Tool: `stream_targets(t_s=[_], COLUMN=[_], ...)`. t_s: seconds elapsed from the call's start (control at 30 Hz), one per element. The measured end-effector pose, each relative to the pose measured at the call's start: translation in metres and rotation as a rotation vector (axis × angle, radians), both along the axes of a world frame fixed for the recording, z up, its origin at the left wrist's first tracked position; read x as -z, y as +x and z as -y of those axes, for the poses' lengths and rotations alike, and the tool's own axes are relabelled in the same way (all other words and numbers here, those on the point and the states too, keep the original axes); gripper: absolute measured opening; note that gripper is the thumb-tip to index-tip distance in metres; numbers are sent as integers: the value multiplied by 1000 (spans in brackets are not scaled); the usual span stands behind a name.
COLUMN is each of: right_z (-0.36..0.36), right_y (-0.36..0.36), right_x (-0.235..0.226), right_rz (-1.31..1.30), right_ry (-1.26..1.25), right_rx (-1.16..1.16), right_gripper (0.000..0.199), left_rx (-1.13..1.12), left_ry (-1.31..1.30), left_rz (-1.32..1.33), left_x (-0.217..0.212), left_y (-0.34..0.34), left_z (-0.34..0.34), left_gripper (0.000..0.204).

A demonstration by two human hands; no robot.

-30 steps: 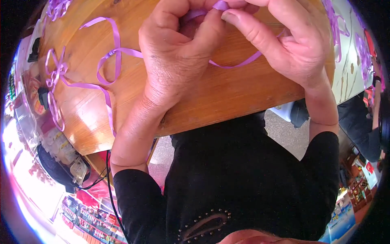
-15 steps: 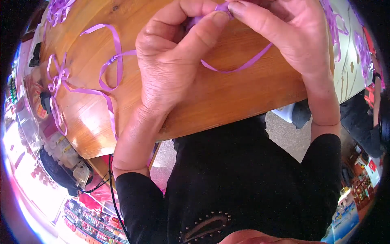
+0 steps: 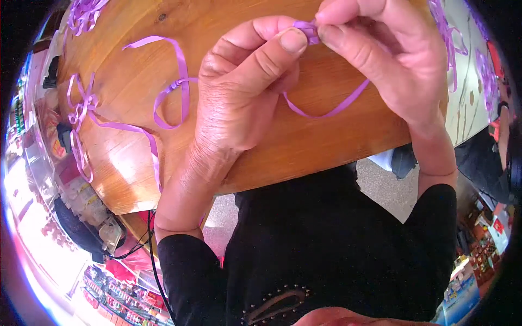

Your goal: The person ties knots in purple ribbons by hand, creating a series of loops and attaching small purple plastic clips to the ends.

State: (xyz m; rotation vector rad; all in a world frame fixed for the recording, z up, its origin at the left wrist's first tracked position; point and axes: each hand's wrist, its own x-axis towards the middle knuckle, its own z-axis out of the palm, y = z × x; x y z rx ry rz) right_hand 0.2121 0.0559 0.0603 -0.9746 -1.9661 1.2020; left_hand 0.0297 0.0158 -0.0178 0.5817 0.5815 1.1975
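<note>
Both of my hands meet over the far middle of the wooden table (image 3: 315, 149), working on a purple ribbon (image 3: 340, 108). My left hand (image 3: 244, 87) pinches a small folded or knotted part of it between thumb and forefinger. From the right, my right hand (image 3: 386, 60) pinches the same spot, thumb and fingertips touching the knot's edge. A length of the ribbon hangs in a loop between the hands. Another stretch with a small knot (image 3: 176, 84) lies curled on the wood left of my left hand. My fingers partly hide the held knot.
More purple ribbon (image 3: 84, 108) lies looped and tangled on the table's left side, one strand running under my left forearm. Ribbon bundles (image 3: 87, 13) sit at the far left and along the right edge. A black cable (image 3: 151, 255) hangs below the left table edge. Another person's arm (image 3: 504, 130) shows at far right.
Both hands have shifted slightly nearer to me and to the right, still pinching the ribbon. The knotted stretch on the table has slid a little rightward.
</note>
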Motion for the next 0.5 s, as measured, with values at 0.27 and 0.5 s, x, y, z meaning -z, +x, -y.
stream_targets(t_s=[0.27,0.5], right_z=[-6,-9], right_y=[2,7], right_x=[31,26], right_rz=[-283,-152], right_ry=[12,-104], right_rx=[-94,-66], right_gripper=[16,13], left_rx=[-21,-105], left_ry=[32,361], left_rz=[-105,-567], left_x=[-6,-8], left_y=[4,5], left_z=[6,6], left_gripper=[16,14])
